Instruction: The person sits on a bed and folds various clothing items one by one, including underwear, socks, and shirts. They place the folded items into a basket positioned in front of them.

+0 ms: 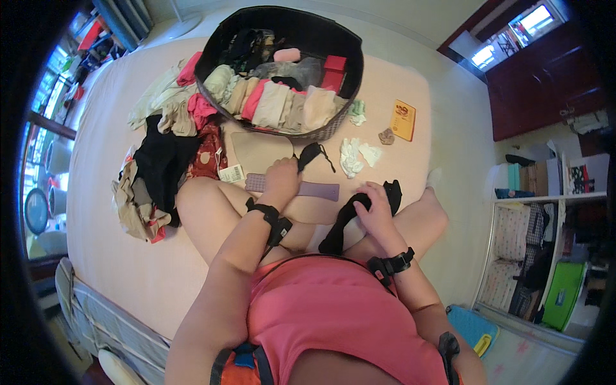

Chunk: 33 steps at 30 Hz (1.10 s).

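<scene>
My left hand (283, 179) is over a flat beige piece (262, 150) and a purple massage paddle with a studded end (317, 190). Its fingertips touch the end of a small black strapped item (310, 153); whether they grip it is unclear. My right hand (375, 207) has its fingers apart on a black sock-like cloth (340, 224), which lies across my lap; more of the black cloth shows beyond the fingers. Past my hands stands an open checked suitcase (337, 126) holding rolled clothes (272, 103), a pink case (287, 55) and a red box (333, 72).
Black clothing (166, 156), a red patterned cloth (207, 154) and beige clothing (132, 204) lie piled at left. White crumpled cloths (351, 159), a brown bundle (386, 136) and a yellow packet (403, 120) lie at right. The bed's edge is beyond them.
</scene>
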Tool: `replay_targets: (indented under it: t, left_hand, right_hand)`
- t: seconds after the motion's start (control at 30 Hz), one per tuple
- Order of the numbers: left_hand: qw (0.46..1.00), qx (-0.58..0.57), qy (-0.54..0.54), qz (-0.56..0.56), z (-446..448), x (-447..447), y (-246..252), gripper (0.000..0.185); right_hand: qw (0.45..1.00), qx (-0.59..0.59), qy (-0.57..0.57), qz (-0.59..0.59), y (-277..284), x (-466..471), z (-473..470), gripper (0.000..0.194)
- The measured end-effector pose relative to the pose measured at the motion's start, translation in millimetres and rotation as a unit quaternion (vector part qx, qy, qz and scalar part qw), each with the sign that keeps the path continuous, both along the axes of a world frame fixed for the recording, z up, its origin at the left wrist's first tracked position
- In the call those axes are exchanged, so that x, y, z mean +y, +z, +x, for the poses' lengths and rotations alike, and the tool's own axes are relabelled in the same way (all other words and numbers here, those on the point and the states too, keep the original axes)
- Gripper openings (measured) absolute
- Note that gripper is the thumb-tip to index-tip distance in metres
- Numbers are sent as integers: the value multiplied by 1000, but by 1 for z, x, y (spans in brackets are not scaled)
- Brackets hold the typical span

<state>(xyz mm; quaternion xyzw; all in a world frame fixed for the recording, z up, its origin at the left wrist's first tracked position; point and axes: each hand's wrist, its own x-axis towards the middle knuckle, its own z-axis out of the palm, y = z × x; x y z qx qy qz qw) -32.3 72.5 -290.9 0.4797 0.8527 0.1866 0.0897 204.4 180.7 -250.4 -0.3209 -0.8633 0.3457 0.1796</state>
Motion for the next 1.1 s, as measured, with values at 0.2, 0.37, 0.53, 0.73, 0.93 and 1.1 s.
replay_targets:
  t: [0.2, 0.37, 0.53, 0.73, 0.93, 1.1]
  left_hand:
    - [726, -671, 80, 125, -13, -13, 57, 24]
    - [645, -728, -13, 231, 11, -44, 137, 36]
    - [742, -644, -82, 166, 21, -56, 175, 27]
    - [866, -421, -133, 234, 31, -53, 194, 24]
    - [792, -520, -51, 316, 35, -55, 194, 18]
    - [728, -575, -30, 373, 38, -60, 199, 16]
  right_hand:
    - [948, -8, -13, -318, 34, -2, -21, 34]
    - [875, 101, 191, -432, 88, -4, -50, 34]
    - [805, 209, 267, -486, 136, -13, -72, 26]
    - [765, 290, 156, -553, 162, -16, -69, 22]
    - [742, 316, 125, -578, 160, -19, -68, 18]
    - [658, 374, 147, -637, 163, -21, -67, 22]
